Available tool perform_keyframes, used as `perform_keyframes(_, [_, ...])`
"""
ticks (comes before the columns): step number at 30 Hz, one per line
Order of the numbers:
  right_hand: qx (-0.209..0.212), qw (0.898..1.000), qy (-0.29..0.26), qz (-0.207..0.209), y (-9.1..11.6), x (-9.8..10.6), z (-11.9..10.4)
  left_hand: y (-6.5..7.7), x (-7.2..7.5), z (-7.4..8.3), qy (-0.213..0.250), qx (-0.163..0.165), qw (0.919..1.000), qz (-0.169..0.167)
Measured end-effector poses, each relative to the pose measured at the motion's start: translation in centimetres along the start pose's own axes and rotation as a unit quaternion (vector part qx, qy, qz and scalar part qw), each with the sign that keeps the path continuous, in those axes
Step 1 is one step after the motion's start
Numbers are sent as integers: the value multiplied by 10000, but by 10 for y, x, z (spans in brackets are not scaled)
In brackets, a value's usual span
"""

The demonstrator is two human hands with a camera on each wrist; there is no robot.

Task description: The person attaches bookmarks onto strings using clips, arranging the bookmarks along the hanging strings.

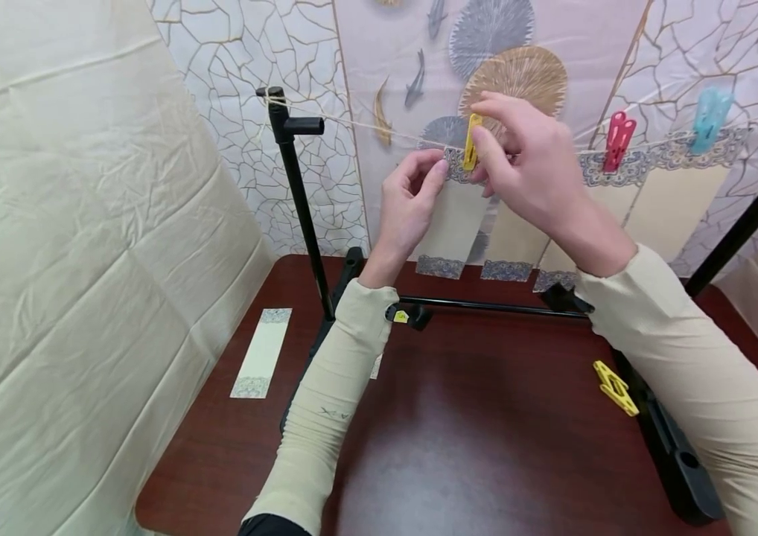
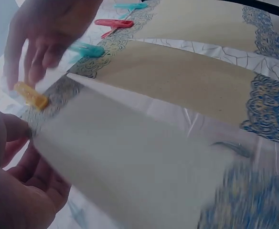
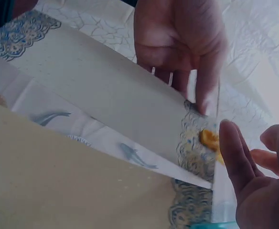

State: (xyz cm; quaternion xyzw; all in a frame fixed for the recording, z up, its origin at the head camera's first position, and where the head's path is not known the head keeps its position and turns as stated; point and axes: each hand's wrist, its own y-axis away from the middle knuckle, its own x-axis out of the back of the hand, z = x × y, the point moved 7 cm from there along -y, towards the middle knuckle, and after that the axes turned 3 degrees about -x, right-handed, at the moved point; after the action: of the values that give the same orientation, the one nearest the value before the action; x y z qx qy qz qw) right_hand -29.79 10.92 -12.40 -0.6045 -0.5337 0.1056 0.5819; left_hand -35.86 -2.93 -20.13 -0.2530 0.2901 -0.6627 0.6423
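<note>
A pale paper strip with blue lace-patterned ends [image 1: 451, 216] hangs from a thin string. My left hand [image 1: 409, 197] pinches its upper left corner between thumb and fingers. A yellow clothespin [image 1: 470, 141] sits on the strip's patterned top edge; the left wrist view shows the same yellow clothespin [image 2: 32, 96] clamped there. My right hand [image 1: 533, 160] is right beside this clothespin. In the right wrist view, the fingers [image 3: 237, 152] of that hand are spread apart near the clothespin, with no pinch visible.
More patterned strips [image 1: 674, 201] hang to the right, with red [image 1: 619, 141] and teal [image 1: 710, 119] clothespins. Black stand posts [image 1: 301, 193] hold the string [image 1: 379, 128]. On the brown table [image 1: 473, 432] lie another strip [image 1: 261, 353] and a yellow clothespin [image 1: 615, 388].
</note>
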Motion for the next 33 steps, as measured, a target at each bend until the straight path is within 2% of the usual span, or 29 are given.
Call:
perform_keyframes(3, [480, 9981, 301, 221, 11, 7, -8, 4, 6, -5, 101, 110, 9999, 35])
perform_keyframes(6, [654, 9969, 393, 165, 21, 10, -11, 10, 12, -10, 122, 199, 9997, 50])
perform_keyframes(13, [394, 9988, 126, -269, 46, 15, -6, 32, 28, -23, 84, 483, 9988, 98])
perform_keyframes(21, [468, 9975, 403, -339, 77, 20, 7, 54, 45, -37, -110, 742, 9971, 98])
perform_keyframes(25, [388, 9967, 481, -534, 98, 20, 15, 65, 54, -45, -257, 970, 9947, 212])
perform_keyframes(33, [-160, 9918, 830, -955, 141, 13, 41, 93, 73, -81, -450, 1632, 9845, 452])
